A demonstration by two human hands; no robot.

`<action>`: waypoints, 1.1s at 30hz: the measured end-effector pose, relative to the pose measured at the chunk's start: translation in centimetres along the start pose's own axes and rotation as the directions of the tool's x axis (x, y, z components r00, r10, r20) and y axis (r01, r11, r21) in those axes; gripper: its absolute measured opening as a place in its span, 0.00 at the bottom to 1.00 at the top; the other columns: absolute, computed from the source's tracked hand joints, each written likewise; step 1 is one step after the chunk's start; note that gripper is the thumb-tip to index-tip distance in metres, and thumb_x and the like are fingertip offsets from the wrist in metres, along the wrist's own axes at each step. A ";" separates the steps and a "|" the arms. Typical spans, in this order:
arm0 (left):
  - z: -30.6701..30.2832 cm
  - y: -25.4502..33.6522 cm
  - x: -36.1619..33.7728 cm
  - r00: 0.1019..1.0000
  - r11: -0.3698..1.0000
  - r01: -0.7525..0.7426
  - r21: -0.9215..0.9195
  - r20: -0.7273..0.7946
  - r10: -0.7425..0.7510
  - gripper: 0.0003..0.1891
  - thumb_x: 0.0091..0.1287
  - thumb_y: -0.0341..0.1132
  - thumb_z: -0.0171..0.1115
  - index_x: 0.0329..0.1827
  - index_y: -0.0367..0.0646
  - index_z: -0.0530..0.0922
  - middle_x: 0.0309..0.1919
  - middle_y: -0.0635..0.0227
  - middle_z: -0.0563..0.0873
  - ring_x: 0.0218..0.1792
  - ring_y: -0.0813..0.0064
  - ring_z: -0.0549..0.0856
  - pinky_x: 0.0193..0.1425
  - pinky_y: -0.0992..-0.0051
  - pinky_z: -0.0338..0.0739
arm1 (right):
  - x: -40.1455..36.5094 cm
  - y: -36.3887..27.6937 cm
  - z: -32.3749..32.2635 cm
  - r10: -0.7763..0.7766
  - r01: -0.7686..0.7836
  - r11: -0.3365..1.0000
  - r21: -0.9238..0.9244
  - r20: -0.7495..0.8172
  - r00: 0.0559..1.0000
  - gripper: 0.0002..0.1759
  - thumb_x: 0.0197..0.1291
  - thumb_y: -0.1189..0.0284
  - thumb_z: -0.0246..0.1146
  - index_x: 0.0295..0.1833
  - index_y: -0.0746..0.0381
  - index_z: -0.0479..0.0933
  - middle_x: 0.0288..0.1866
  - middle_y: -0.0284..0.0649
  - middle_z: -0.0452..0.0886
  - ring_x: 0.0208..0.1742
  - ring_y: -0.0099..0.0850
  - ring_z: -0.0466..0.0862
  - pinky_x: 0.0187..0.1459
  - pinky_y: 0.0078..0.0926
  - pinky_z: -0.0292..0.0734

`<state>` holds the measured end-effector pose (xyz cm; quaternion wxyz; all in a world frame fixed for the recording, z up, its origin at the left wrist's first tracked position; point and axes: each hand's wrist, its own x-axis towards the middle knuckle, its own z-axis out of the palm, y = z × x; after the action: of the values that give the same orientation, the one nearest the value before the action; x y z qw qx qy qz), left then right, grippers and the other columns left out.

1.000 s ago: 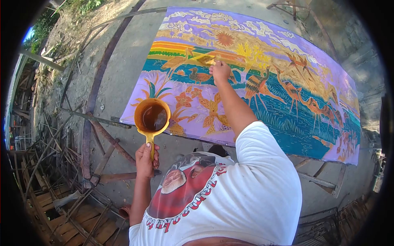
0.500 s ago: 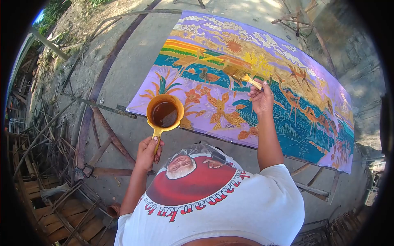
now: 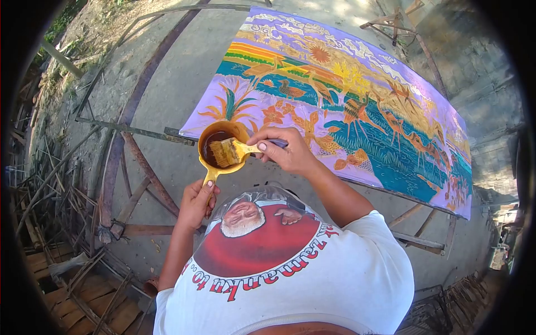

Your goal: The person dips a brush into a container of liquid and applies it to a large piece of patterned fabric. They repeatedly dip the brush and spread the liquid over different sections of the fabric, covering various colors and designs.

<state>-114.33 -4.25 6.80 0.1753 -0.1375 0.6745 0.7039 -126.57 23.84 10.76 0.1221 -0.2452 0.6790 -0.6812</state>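
Observation:
My left hand is closed round the handle of a yellow dipper, which is held level and has dark brown liquid inside. A wide yellowish brush has its bristles down in the dipper, against the liquid. My right hand grips the brush by its handle, just right of the dipper's rim. Beyond both hands a colourful painted cloth is stretched out, showing birds, flowers, teal water, a sun and purple sky.
Wooden and bamboo poles frame the cloth on the left. A pile of sticks lies at the far left, with boards below it. Another wooden support stands behind the cloth on grey ground.
My right hand has moved left and down from over the cloth, bringing the brush into the dipper. My left hand still holds the dipper in nearly the same place.

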 end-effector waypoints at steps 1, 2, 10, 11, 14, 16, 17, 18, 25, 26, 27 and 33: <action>-0.7 -0.3 -0.4 1.000 1.000 -0.013 0.020 -0.005 0.013 0.20 0.79 0.50 0.57 0.40 0.40 0.80 0.18 0.73 0.76 0.12 0.86 0.68 0.15 0.81 0.61 | 0.0 0.1 1.4 0.028 -0.016 0.988 -0.151 0.074 0.997 0.13 0.72 0.68 0.63 0.50 0.67 0.85 0.37 0.39 0.87 0.33 0.23 0.85 0.36 0.22 0.81; -1.5 -0.4 -0.9 1.000 1.000 -0.012 0.020 0.004 0.012 0.20 0.79 0.50 0.57 0.40 0.40 0.80 0.18 0.73 0.76 0.12 0.86 0.68 0.15 0.81 0.61 | 0.3 0.4 2.8 0.031 -0.021 0.988 -0.155 0.066 0.997 0.13 0.72 0.68 0.63 0.50 0.67 0.85 0.37 0.39 0.87 0.33 0.23 0.85 0.36 0.22 0.81; -6.8 -3.0 -4.0 1.000 0.999 0.001 0.052 -0.023 0.000 0.18 0.80 0.47 0.57 0.40 0.40 0.81 0.17 0.75 0.75 0.12 0.87 0.68 0.16 0.81 0.60 | 0.0 2.0 11.1 -0.070 0.082 0.959 -0.272 0.055 0.996 0.11 0.69 0.70 0.65 0.51 0.65 0.85 0.39 0.43 0.88 0.37 0.28 0.86 0.42 0.28 0.80; -7.3 -3.4 -4.3 1.000 0.999 0.001 0.051 -0.018 0.000 0.18 0.80 0.47 0.57 0.40 0.40 0.81 0.17 0.75 0.75 0.12 0.87 0.68 0.16 0.81 0.60 | -0.1 2.2 11.9 -0.040 0.053 0.961 -0.272 0.056 0.998 0.11 0.68 0.70 0.65 0.51 0.65 0.85 0.40 0.44 0.89 0.39 0.31 0.87 0.43 0.29 0.81; -8.6 -4.7 -4.7 1.000 0.998 0.005 0.060 -0.014 -0.004 0.18 0.80 0.47 0.58 0.39 0.40 0.81 0.16 0.75 0.76 0.12 0.87 0.68 0.15 0.81 0.60 | -0.6 3.3 13.9 -0.035 0.053 0.945 -0.322 0.064 0.997 0.11 0.67 0.71 0.66 0.52 0.64 0.84 0.43 0.46 0.89 0.42 0.37 0.89 0.45 0.32 0.82; -9.1 -5.9 -4.8 1.000 0.998 0.023 0.050 -0.005 -0.023 0.18 0.80 0.46 0.58 0.39 0.39 0.81 0.16 0.75 0.75 0.12 0.87 0.68 0.15 0.80 0.60 | -1.0 4.0 14.9 -0.052 0.076 0.926 -0.369 0.075 0.996 0.12 0.67 0.71 0.66 0.52 0.64 0.84 0.44 0.47 0.89 0.43 0.40 0.89 0.46 0.34 0.82; -9.2 -6.3 -4.8 1.000 0.999 0.031 0.044 0.001 -0.031 0.18 0.80 0.46 0.58 0.39 0.39 0.81 0.16 0.75 0.75 0.12 0.87 0.68 0.15 0.80 0.60 | -1.3 4.3 15.3 -0.061 0.088 0.916 -0.393 0.079 0.995 0.12 0.67 0.71 0.66 0.52 0.64 0.84 0.45 0.48 0.89 0.44 0.42 0.89 0.46 0.35 0.82; -9.2 -6.7 -4.9 0.999 0.998 0.041 0.040 0.016 -0.041 0.18 0.79 0.46 0.58 0.39 0.39 0.81 0.16 0.75 0.76 0.12 0.86 0.68 0.15 0.80 0.60 | -1.7 4.6 15.7 -0.069 0.098 0.904 -0.416 0.085 0.994 0.12 0.67 0.71 0.66 0.53 0.64 0.84 0.45 0.49 0.88 0.45 0.44 0.89 0.46 0.36 0.82; -8.7 -9.8 -5.0 0.993 0.998 0.060 0.034 0.096 -0.063 0.18 0.79 0.46 0.59 0.37 0.39 0.80 0.17 0.76 0.76 0.13 0.86 0.68 0.17 0.79 0.60 | -3.6 4.2 16.5 0.147 -0.131 0.905 -0.404 0.008 0.989 0.11 0.67 0.71 0.66 0.52 0.63 0.83 0.45 0.49 0.88 0.44 0.47 0.88 0.46 0.38 0.82; -8.5 -10.4 -5.1 0.993 0.997 0.063 0.033 0.097 -0.066 0.18 0.79 0.46 0.59 0.37 0.39 0.80 0.17 0.76 0.76 0.13 0.86 0.68 0.17 0.79 0.60 | -3.8 4.4 16.5 0.138 -0.117 0.899 -0.423 0.021 0.990 0.11 0.66 0.71 0.66 0.52 0.63 0.83 0.45 0.49 0.88 0.44 0.48 0.88 0.46 0.38 0.82; -8.2 -11.1 -5.0 0.996 0.999 0.020 0.034 0.086 -0.023 0.18 0.79 0.46 0.59 0.37 0.39 0.81 0.17 0.76 0.75 0.14 0.87 0.68 0.18 0.80 0.60 | -3.9 4.5 16.4 0.127 -0.098 0.892 -0.442 0.036 0.991 0.11 0.66 0.71 0.66 0.52 0.62 0.83 0.45 0.49 0.88 0.44 0.48 0.88 0.47 0.39 0.82; -5.9 -11.1 -6.7 0.999 0.999 -0.014 0.044 0.030 0.013 0.18 0.79 0.45 0.60 0.37 0.39 0.81 0.17 0.79 0.74 0.18 0.89 0.67 0.22 0.80 0.59 | -5.4 4.7 15.4 0.009 0.055 0.884 -0.464 0.135 0.991 0.10 0.64 0.72 0.67 0.50 0.62 0.83 0.44 0.46 0.88 0.45 0.48 0.87 0.47 0.40 0.82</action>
<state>-103.69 -10.24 -0.64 0.1837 -0.1184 0.6882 0.6918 -115.10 12.95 4.61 0.0965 -0.3205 0.8100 -0.4816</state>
